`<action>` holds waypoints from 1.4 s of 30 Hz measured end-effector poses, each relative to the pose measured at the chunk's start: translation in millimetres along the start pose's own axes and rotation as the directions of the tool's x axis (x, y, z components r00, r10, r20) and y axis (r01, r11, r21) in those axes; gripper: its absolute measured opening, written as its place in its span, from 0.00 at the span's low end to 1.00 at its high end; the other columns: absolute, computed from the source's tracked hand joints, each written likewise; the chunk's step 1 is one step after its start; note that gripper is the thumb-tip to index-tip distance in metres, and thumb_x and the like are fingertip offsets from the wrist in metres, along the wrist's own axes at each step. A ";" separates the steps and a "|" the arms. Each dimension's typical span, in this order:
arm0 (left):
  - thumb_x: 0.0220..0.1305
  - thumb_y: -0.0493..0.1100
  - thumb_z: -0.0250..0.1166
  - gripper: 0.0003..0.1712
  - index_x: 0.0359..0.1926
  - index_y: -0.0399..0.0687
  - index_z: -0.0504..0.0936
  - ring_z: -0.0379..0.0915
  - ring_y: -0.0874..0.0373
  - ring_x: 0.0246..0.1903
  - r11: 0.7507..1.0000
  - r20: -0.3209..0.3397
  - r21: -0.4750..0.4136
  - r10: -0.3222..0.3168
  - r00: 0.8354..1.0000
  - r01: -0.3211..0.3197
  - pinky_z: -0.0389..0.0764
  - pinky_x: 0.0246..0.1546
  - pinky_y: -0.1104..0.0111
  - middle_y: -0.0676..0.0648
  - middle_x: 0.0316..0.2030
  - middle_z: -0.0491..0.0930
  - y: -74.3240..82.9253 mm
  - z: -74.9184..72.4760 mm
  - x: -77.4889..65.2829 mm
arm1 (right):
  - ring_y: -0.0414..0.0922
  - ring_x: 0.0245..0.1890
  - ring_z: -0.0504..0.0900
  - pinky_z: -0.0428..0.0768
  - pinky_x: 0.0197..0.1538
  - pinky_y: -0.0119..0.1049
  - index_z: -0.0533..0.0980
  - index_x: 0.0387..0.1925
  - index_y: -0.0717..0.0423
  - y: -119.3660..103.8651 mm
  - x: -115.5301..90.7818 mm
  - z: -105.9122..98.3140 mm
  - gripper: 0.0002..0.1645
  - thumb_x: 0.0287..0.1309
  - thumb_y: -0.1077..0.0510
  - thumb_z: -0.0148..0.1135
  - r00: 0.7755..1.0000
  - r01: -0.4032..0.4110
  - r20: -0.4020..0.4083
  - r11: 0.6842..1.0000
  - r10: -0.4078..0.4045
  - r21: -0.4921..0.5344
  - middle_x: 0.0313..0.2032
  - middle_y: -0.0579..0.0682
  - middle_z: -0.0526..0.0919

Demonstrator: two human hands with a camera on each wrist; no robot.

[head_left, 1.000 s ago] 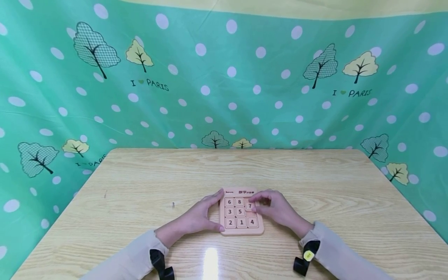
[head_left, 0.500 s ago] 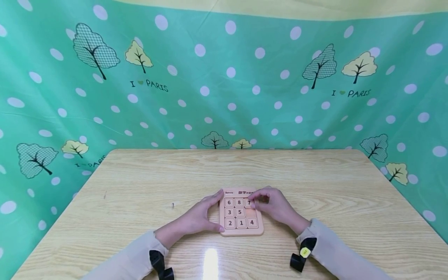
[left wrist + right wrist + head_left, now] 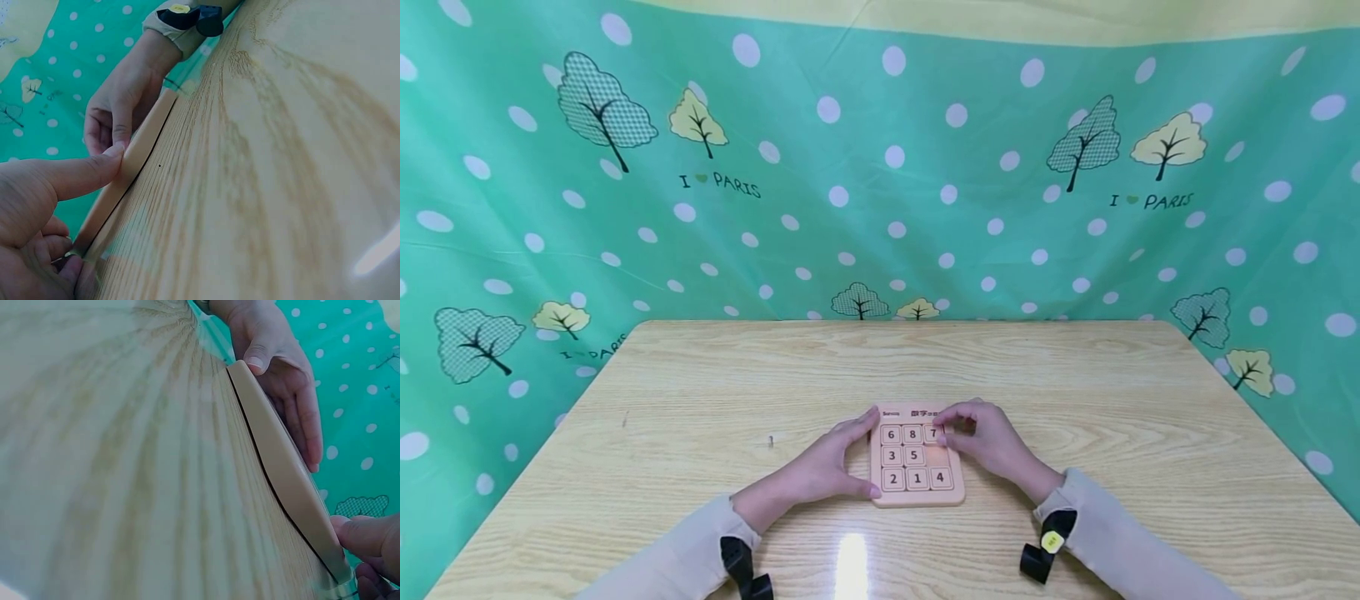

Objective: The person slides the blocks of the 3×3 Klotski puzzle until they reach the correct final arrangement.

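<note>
A pink number sliding puzzle (image 3: 917,501) lies flat on the table in the head view. Its rows read 6, 8, 7, then 3, 5 and a bare slot, then 2, 1, 4. My left hand (image 3: 820,468) holds the board's left side, thumb at the lower corner and forefinger at the upper one. With thumb and forefinger, my right hand (image 3: 992,442) pinches the 7 tile (image 3: 932,433) at the top right, partly covering it. Both wrist views show the puzzle's side edge (image 3: 139,147) low against the wood; the tile faces are hidden there.
The pale wooden table (image 3: 737,375) reaches back to a green dotted curtain (image 3: 895,183) printed with trees. A small dark mark (image 3: 771,441) lies on the wood left of the puzzle. Black straps with cameras (image 3: 1051,546) sit on both wrists.
The 7 tile has moved up and slightly left into the top right place, leaving the slot below it bare. My right hand moved slightly left with it; my left hand stayed put.
</note>
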State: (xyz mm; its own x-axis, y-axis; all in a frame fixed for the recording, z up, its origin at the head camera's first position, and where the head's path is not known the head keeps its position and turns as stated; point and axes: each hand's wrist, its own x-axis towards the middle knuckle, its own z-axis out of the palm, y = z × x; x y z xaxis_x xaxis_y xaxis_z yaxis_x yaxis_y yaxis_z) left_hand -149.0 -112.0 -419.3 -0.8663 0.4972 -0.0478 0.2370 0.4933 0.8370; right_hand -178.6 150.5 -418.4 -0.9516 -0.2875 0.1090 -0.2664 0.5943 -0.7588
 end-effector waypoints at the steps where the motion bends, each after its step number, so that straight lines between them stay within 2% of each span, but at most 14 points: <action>1: 0.40 0.47 0.77 0.61 0.72 0.43 0.52 0.42 0.48 0.71 1.000 0.000 0.001 0.000 1.000 0.000 0.45 0.70 0.51 0.48 0.73 0.48 -0.1 0.0 0.0 | 0.41 0.36 0.72 0.71 0.41 0.34 0.83 0.37 0.47 0.0 0.0 0.0 0.13 0.47 0.61 0.71 1.000 -0.003 -0.001 1.000 0.003 -0.003 0.36 0.41 0.82; 13: 0.41 0.48 0.77 0.61 0.72 0.44 0.52 0.41 0.48 0.71 1.000 0.001 -0.001 -0.015 1.000 0.015 0.44 0.70 0.51 0.48 0.73 0.48 0.4 0.8 0.3 | 0.41 0.38 0.73 0.72 0.42 0.34 0.83 0.39 0.49 3.2 -6.4 -1.2 0.14 0.47 0.60 0.71 0.999 0.052 -0.012 0.999 -0.051 0.015 0.39 0.42 0.83; 25: 0.41 0.48 0.77 0.61 0.72 0.44 0.51 0.41 0.48 0.71 1.000 0.005 -0.002 -0.003 1.000 0.003 0.45 0.70 0.51 0.47 0.73 0.47 0.1 -0.3 0.6 | 0.41 0.37 0.76 0.75 0.41 0.31 0.82 0.40 0.50 0.9 -23.7 -4.7 0.14 0.49 0.53 0.70 0.998 0.012 0.060 0.994 -0.018 0.109 0.40 0.44 0.84; 36: 0.41 0.48 0.77 0.61 0.72 0.44 0.51 0.41 0.49 0.72 1.000 0.008 -0.017 -0.014 1.000 0.014 0.44 0.70 0.52 0.48 0.73 0.48 -0.4 0.7 0.7 | 0.41 0.35 0.76 0.76 0.39 0.29 0.82 0.41 0.53 0.1 -36.0 -3.8 0.17 0.48 0.53 0.71 0.994 -0.022 0.105 0.982 0.002 0.189 0.38 0.46 0.83; 42: 0.41 0.48 0.77 0.61 0.72 0.45 0.52 0.42 0.48 0.71 1.000 0.001 0.000 -0.012 1.000 0.012 0.45 0.70 0.52 0.48 0.73 0.48 -0.4 0.5 -0.3 | 0.40 0.35 0.76 0.76 0.39 0.29 0.82 0.40 0.53 2.6 -41.3 -3.6 0.17 0.46 0.54 0.72 0.991 0.003 0.134 0.977 -0.032 0.213 0.39 0.47 0.83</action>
State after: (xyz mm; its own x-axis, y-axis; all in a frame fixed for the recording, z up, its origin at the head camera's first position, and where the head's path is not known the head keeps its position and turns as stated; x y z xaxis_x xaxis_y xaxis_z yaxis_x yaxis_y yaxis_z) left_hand -148.7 -112.0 -419.9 -0.8685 0.4922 -0.0586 0.2265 0.4993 0.8363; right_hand -140.5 166.7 -422.5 -0.9135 -0.4041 0.0465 -0.2304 0.4199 -0.8778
